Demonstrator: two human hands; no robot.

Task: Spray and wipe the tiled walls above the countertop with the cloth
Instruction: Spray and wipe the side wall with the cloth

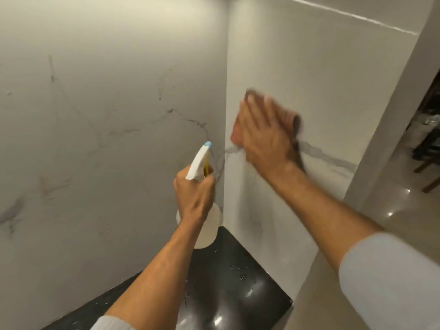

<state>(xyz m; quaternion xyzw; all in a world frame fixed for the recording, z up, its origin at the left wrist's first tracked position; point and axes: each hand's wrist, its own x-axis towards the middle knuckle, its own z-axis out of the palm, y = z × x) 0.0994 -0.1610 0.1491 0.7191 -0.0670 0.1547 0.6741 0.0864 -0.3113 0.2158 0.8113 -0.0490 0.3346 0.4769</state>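
Observation:
My right hand (pixel 260 136) presses a reddish-brown cloth (pixel 289 116) flat against the right tiled wall (pixel 309 72), just right of the corner; the hand is blurred. My left hand (pixel 194 197) grips the neck of a white spray bottle (pixel 198 163) with a blue nozzle tip, held upright near the corner with the nozzle pointing at the walls. The bottle's translucent body (pixel 209 232) hangs below my fist. The left tiled wall (pixel 95 115) is white with grey veins.
A glossy black countertop (pixel 226 277) lies below the corner, speckled with droplets. The right wall ends at an outer edge (pixel 352 186); beyond it are a shiny beige floor (pixel 395 210) and dark wooden furniture legs (pixel 428 160).

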